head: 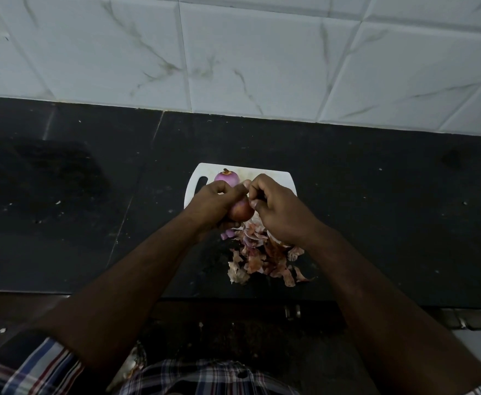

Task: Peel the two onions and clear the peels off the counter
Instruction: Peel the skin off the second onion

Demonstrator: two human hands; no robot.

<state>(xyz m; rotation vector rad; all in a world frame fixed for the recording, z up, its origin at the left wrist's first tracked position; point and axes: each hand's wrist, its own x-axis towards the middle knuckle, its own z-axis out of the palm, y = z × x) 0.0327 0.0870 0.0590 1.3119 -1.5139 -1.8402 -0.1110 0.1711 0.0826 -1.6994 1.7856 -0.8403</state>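
Note:
My left hand [215, 205] grips a reddish-brown onion [240, 211] just above the white cutting board [193, 187]. My right hand [276, 208] pinches the skin at the top of that onion with thumb and fingertips. A second onion [227, 177], peeled and pale purple, sits on the board behind my hands. A heap of dry brown and pink peels [265, 259] lies on the dark counter [376, 209] in front of the board, under my right wrist.
A white marbled tile wall [233, 52] rises behind the counter. The counter's front edge runs just below the peels, with a dark cabinet front and a metal handle [292, 311] beneath it.

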